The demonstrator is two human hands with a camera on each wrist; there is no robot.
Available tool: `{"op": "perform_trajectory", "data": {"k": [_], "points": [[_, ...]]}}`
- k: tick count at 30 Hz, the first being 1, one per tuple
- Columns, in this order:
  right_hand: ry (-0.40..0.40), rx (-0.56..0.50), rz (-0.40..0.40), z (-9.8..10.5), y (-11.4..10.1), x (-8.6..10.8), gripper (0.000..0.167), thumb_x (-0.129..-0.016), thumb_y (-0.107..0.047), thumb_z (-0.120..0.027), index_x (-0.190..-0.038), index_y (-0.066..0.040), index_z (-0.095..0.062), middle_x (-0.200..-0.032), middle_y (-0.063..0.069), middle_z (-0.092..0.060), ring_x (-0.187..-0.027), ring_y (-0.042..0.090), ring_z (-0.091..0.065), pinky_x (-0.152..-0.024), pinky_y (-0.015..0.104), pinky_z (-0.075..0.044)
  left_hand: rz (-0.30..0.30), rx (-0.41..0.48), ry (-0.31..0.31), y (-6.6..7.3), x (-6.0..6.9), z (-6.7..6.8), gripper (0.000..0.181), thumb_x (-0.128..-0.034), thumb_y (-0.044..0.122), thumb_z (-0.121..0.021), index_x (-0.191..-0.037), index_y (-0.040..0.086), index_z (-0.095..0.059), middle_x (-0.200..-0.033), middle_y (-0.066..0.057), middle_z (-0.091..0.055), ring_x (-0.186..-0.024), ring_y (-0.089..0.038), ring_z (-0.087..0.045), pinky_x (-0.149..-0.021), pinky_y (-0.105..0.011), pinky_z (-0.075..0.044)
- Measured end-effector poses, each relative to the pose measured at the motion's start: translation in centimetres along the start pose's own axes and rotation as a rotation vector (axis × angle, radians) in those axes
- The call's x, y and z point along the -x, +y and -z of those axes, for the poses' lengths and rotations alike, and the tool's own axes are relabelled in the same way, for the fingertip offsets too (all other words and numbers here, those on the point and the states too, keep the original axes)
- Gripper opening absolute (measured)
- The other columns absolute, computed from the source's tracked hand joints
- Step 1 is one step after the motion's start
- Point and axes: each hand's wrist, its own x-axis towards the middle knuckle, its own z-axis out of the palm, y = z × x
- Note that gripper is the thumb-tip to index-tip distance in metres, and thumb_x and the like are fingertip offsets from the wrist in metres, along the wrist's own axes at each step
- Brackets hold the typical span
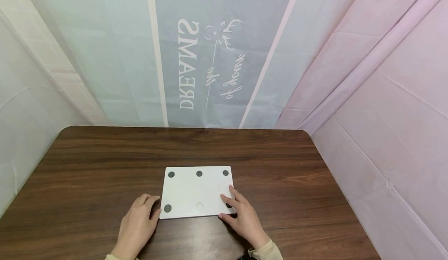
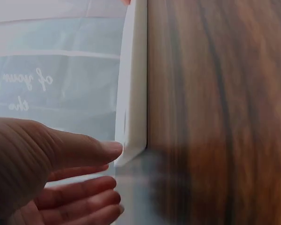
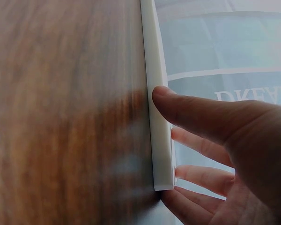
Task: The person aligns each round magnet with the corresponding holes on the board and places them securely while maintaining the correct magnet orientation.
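A flat white rectangular board (image 1: 190, 192) lies on the wooden table, with dark round discs near its edges and a pale round mark at the front middle. My left hand (image 1: 137, 222) is beside its left edge, thumb by the front left corner and fingers loosely extended. In the left wrist view, the thumb (image 2: 96, 151) appears to meet the corner; firm contact cannot be told. At the front right corner my right hand (image 1: 245, 217) grips the board. Its thumb (image 3: 182, 105) presses the front edge, while other fingers touch the top and right side, partly covering one disc.
The brown wooden table (image 1: 105, 163) has rounded far corners. Behind it hangs a blue-grey cloth (image 1: 224, 69) with mirrored, upside-down lettering. Pale fabric walls (image 1: 392, 135) stand along both sides. A small dark object (image 1: 243, 257) shows by the right sleeve.
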Motion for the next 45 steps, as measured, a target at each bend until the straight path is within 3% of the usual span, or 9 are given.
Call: {"op": "perform_trajectory", "data": {"k": [8, 14, 22, 31, 45], "points": [[0.004, 0.005, -0.001, 0.0, 0.1, 0.0, 0.05, -0.077, -0.028, -0.081, -0.122, -0.012, -0.067, -0.142, 0.019, -0.048, -0.125, 0.035, -0.052, -0.093, 0.048, -0.05, 0.091, -0.02, -0.046, -1.7, 0.1, 1.1, 0.028, -0.0766, 0.005, -0.076, -0.102, -0.004, -0.068, -0.104, -0.022, -0.063, -0.096, -0.042, -0.061, -0.062, -0.054, -0.053], [0.008, 0.005, 0.005, -0.1, 0.1, 0.1, 0.05, -0.077, -0.029, -0.081, -0.122, -0.013, -0.068, -0.142, 0.019, -0.048, -0.125, 0.035, -0.052, -0.093, 0.048, -0.05, 0.145, -0.062, -0.098, -2.2, 0.4, 1.5, 0.033, -0.0764, 0.008, -0.076, -0.104, -0.008, -0.065, -0.105, -0.026, -0.06, -0.099, -0.043, -0.058, -0.064, -0.055, -0.052], [0.017, 0.002, 0.009, -0.3, 0.1, 0.2, 0.049, -0.077, -0.029, -0.081, -0.122, -0.013, -0.068, -0.142, 0.019, -0.048, -0.125, 0.035, -0.052, -0.093, 0.048, -0.05, 0.169, -0.097, -0.13, -2.6, 0.9, 1.8, 0.04, -0.0778, 0.01, -0.075, -0.109, -0.012, -0.061, -0.108, -0.031, -0.057, -0.099, -0.047, -0.055, -0.062, -0.053, -0.052], [0.008, 0.003, 0.001, -0.4, 0.2, 0.2, 0.05, -0.077, -0.029, -0.08, -0.122, -0.013, -0.067, -0.142, 0.019, -0.048, -0.125, 0.035, -0.052, -0.093, 0.048, -0.05, 0.186, -0.085, -0.151, -2.9, 0.9, 1.8, 0.041, -0.0807, 0.008, -0.072, -0.111, -0.016, -0.057, -0.105, -0.032, -0.057, -0.099, -0.048, -0.055, -0.069, -0.057, -0.052], [0.015, -0.003, 0.013, -0.5, 0.2, 0.1, 0.048, -0.078, -0.027, -0.08, -0.122, -0.012, -0.067, -0.142, 0.021, -0.048, -0.124, 0.036, -0.053, -0.092, 0.049, -0.05, 0.188, -0.054, -0.208, -3.1, 0.6, 1.9, 0.032, -0.0791, 0.001, -0.072, -0.106, -0.012, -0.061, -0.102, -0.03, -0.059, -0.096, -0.048, -0.058, -0.074, -0.057, -0.051]]}}
